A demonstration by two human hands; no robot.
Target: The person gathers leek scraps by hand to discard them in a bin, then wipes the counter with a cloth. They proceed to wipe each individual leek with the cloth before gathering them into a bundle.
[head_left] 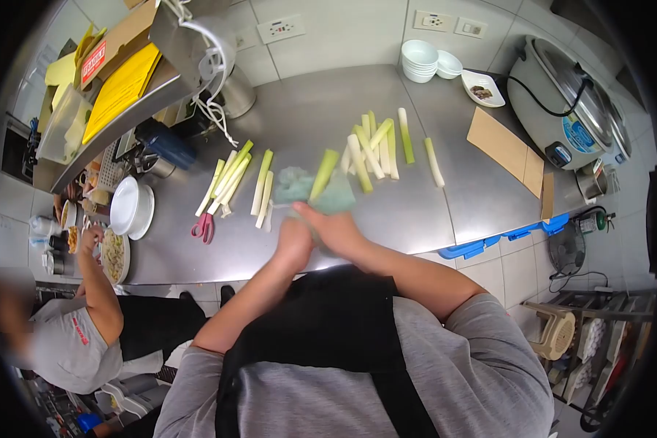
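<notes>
Close together at the counter's front edge, my left hand and my right hand are both closed on a thin, pale green cloth, slightly blurred. The cloth spreads out beyond my fingers. A thick leek piece stands out from its middle, its lower end hidden. On the left lie two leek stalks, a bunch of cut leeks and red-handled scissors. To the right is a loose pile of leeks, with two separate stalks beyond it.
Stacked white bowls, a dish with dark food, cardboard and a large cooker stand at the right. White bowls are at the left, where another person reaches over a food tray. A shelf overhangs the back left.
</notes>
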